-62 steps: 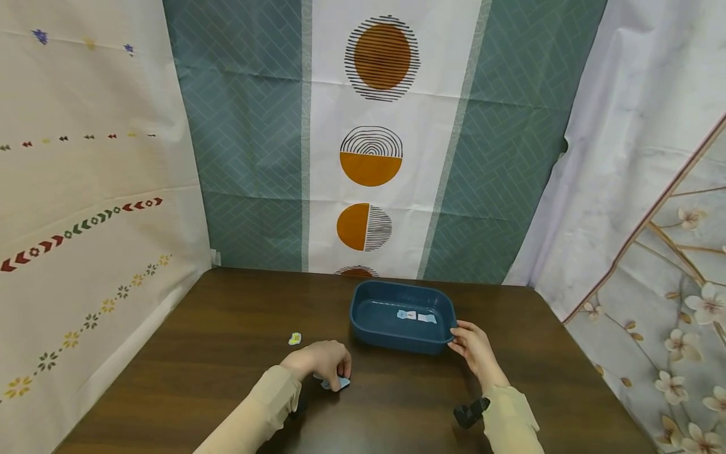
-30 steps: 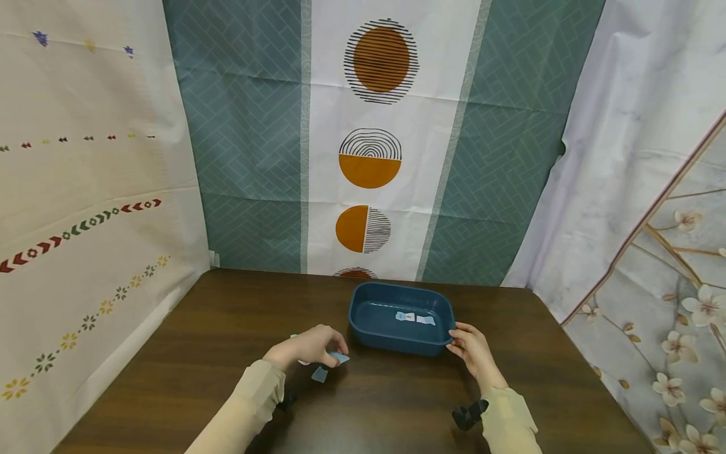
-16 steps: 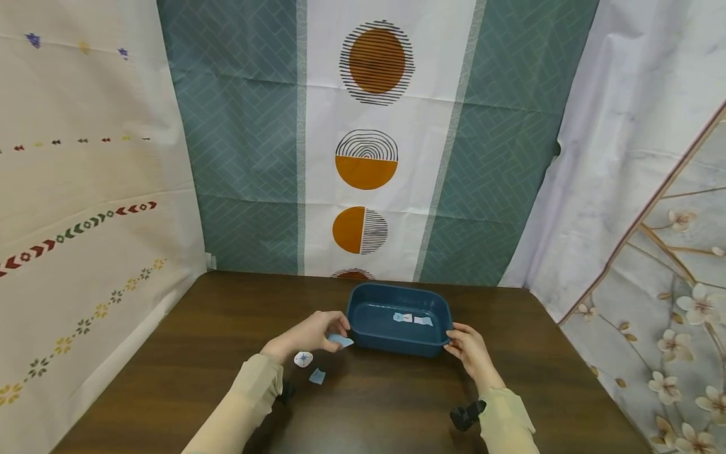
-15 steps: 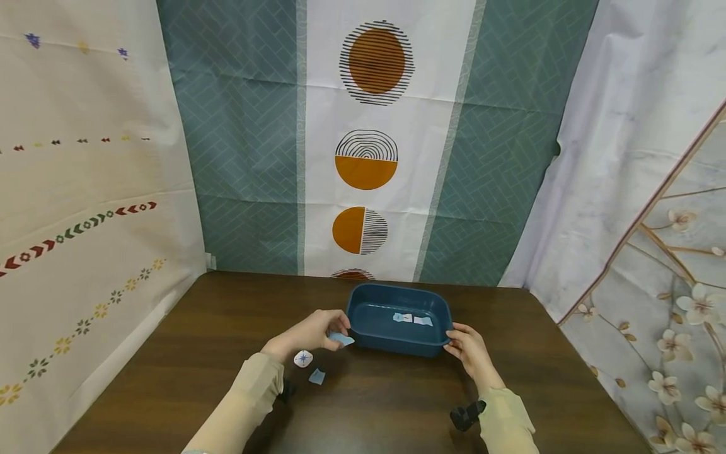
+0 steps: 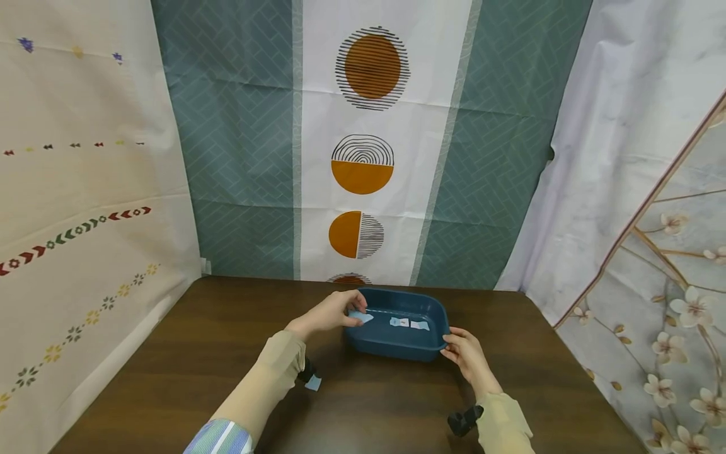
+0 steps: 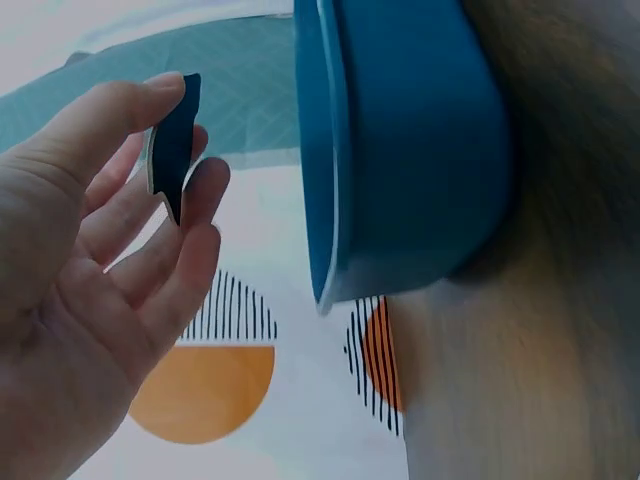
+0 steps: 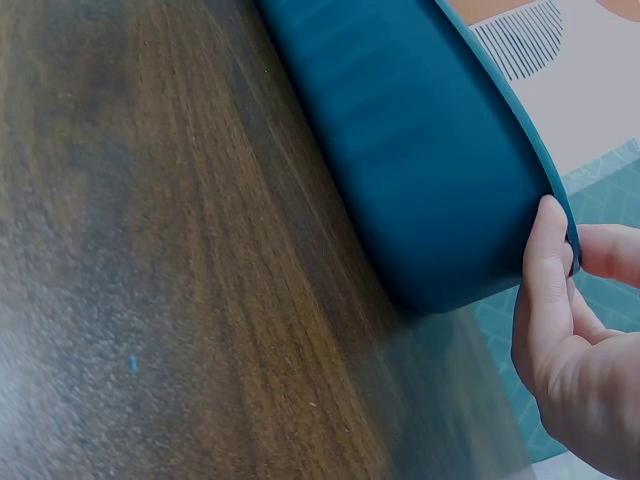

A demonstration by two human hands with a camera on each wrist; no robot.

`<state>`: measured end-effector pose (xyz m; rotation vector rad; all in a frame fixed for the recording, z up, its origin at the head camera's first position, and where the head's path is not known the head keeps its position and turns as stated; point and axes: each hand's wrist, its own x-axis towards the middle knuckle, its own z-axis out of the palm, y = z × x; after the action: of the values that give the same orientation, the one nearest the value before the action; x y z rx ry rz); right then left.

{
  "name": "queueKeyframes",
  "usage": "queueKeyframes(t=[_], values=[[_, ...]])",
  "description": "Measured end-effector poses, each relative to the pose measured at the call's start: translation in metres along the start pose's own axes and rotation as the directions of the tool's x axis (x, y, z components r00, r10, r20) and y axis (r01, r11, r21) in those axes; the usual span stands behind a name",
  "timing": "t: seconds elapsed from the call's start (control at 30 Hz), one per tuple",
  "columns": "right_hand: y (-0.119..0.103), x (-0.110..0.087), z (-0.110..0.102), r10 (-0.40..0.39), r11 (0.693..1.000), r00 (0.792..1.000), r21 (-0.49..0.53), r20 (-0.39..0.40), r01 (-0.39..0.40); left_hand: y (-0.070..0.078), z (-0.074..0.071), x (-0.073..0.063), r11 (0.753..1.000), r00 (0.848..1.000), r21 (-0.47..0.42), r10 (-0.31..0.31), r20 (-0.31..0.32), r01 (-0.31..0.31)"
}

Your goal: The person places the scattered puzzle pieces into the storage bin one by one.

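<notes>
My left hand (image 5: 331,312) pinches a flat, pale-blue cutout piece (image 5: 361,316) between thumb and fingers, over the left end of a dark-blue plastic bin (image 5: 391,348). The left wrist view shows the dark back of this cutout (image 6: 175,145) and its thin pale edge, beside the bin's rim. My right hand (image 5: 466,356) holds the bin's right end; in the right wrist view its thumb lies outside the wall (image 7: 450,200) and a finger reaches over the rim. On the bin's floor lie small pale-blue and white pieces (image 5: 399,322), with another white-and-blue piece (image 5: 420,325) beside them.
One more light-blue piece (image 5: 313,383) lies on the brown wooden table (image 5: 386,410), partly behind the black strap on my left wrist. Patterned cloths (image 5: 244,157) hang behind the table and along both sides.
My left hand picked up the pale-blue cutout from the table and carried it right and away to the bin. A round compass-print piece is now hidden behind my left arm. The right hand stays on the rim.
</notes>
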<state>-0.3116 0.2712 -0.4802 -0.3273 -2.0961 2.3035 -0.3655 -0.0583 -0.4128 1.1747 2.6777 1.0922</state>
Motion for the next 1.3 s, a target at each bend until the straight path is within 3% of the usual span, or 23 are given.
queueKeyframes(t=[0.23,0.47,0.73,1.03,1.3], values=[[0.0,0.001,0.002,0.013,1.0,1.0,0.014,0.006,-0.013,0.003,0.007,0.025,0.998,0.997,0.032,-0.06,-0.045,0.061],[-0.002,0.001,0.003,0.007,1.0,1.0,0.008,0.003,-0.007,-0.004,0.018,0.044,0.99,0.987,0.066,-0.121,-0.102,0.128],[-0.002,0.003,0.007,0.001,1.0,1.0,0.016,0.003,-0.001,-0.013,0.031,0.06,0.976,0.979,0.121,-0.17,-0.11,0.183],[0.002,0.004,0.004,-0.013,1.0,1.0,0.019,-0.01,0.013,-0.018,0.047,0.077,0.948,0.966,0.197,-0.23,-0.118,0.25],[0.003,0.0,0.003,-0.015,1.0,1.0,0.027,-0.024,0.016,-0.026,0.061,0.085,0.908,0.947,0.267,-0.309,-0.094,0.323]])
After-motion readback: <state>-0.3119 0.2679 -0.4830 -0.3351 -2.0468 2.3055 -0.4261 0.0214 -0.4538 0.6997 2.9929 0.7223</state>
